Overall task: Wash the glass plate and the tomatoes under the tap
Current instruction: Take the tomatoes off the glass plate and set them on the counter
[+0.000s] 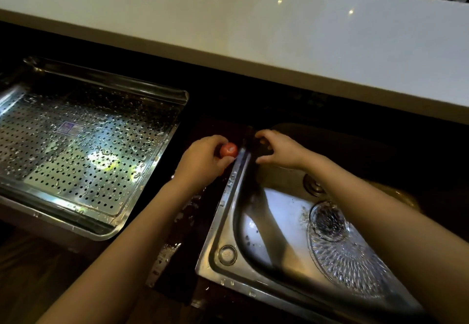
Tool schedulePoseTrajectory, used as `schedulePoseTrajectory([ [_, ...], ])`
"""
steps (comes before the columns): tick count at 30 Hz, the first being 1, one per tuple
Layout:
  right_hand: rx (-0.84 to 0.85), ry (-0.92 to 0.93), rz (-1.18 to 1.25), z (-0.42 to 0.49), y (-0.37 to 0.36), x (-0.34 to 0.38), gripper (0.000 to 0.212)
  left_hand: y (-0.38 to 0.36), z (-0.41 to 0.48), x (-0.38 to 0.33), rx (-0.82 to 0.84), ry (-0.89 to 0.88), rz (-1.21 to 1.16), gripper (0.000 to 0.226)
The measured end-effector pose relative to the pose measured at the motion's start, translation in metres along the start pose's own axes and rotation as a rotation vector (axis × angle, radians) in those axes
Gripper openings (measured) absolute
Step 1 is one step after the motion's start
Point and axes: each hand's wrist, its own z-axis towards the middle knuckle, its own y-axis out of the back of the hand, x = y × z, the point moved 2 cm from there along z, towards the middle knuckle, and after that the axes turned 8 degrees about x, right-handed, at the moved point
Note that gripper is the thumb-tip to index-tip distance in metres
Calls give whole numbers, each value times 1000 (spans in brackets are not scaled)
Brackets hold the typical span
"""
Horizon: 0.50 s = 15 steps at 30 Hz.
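Left hand: grips one tomato, centre frame, just left of the sink rim.
Right hand: fingers curled at a dark shape; grasp unclear.
Plate: lies in the sink, lower right.
Progress: likely midway; no running water visible, other tomatoes unseen.
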Motion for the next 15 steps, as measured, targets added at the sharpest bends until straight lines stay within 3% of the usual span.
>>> schedulePoseTrajectory([
  [8, 290, -232, -36, -70, 40, -41, 80, -14, 28, -81, 718, -192, 333, 61],
  [15, 337, -456, 111, -145, 48, -87, 78, -61, 51, -146, 914, -273, 499, 62],
])
